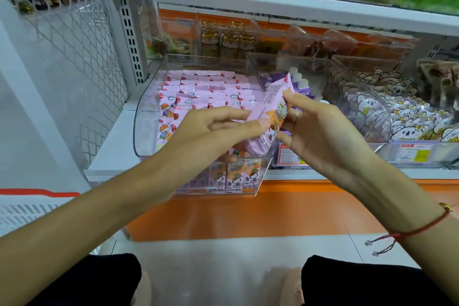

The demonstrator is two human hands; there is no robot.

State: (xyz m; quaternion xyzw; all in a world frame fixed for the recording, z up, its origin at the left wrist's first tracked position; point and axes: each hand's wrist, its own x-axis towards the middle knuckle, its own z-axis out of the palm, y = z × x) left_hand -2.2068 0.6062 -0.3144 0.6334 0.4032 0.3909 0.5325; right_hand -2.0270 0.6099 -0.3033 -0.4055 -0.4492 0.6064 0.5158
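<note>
1. Pink packet is held in the air at the centre of the frame, over the right front corner of a clear bin that stands on a white shelf.
2. Left hand reaches in from the lower left with its fingers stretched out towards the right. Its thumb lies on the packet's near face and its fingers go behind, so it pinches the left side.
3. Right hand comes in from the lower right, palm turned left. Its fingertips grip the upper right edge and its thumb presses lower down. It wears a ring, and a red string bracelet sits on that wrist.
4. Count: one packet is in the hands, and two hands hold it. The bin holds many matching packets in tight rows, too closely packed to count.
5. The held packet's long axis runs from lower left to upper right, tilted, with the upper end pointing up and right of centre.
6. Right of it stands a second clear bin of koala-print packets.
</note>
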